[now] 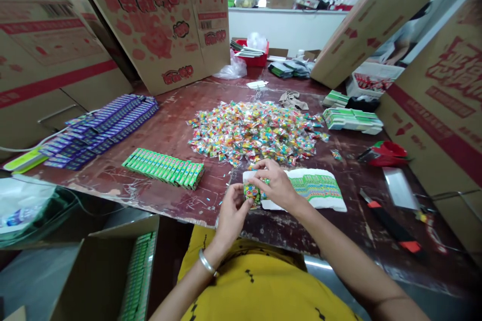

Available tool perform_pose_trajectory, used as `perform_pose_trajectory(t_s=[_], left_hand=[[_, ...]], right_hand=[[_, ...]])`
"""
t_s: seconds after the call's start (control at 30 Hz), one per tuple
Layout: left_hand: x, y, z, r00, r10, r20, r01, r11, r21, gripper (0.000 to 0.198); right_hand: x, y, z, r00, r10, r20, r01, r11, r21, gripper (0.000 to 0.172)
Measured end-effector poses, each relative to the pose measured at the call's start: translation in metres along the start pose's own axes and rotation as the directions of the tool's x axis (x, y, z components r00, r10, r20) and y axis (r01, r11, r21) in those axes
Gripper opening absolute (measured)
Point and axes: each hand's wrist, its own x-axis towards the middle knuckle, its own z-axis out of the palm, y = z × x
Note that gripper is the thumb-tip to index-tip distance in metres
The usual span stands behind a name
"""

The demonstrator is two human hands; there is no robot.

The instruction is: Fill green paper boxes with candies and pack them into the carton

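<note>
A small green printed box (251,193) stands between my two hands near the table's front edge. My left hand (232,212) grips its left side, fingers and thumb closed around it. From the right, my right hand (277,186) has its bent fingers closed at the box's top and right side; the fingertips partly cover it. Under and beside the right hand lies a white-edged stack of flat green printed cartons (316,188). Just beyond both hands spreads a big heap of small clear-wrapped colourful candies (256,130).
Left of the hands is a row of green boxes (163,166), with stacked purple boxes (101,128) farther left. A black-and-orange cutter (391,223) and red tape dispenser (387,154) lie right. Large cartons (150,25) wall the table. Below sits an open carton (94,266).
</note>
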Motion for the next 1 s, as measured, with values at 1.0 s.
perform_pose_trajectory(t_s=[1.0], left_hand=[[0.005,0.004,-0.014,0.996,0.009,-0.087,-0.022,0.99,-0.14,0.042]], right_hand=[[-0.022,0.003,0.034,0.962,0.268,0.058,-0.252,0.777,0.577,0.02]])
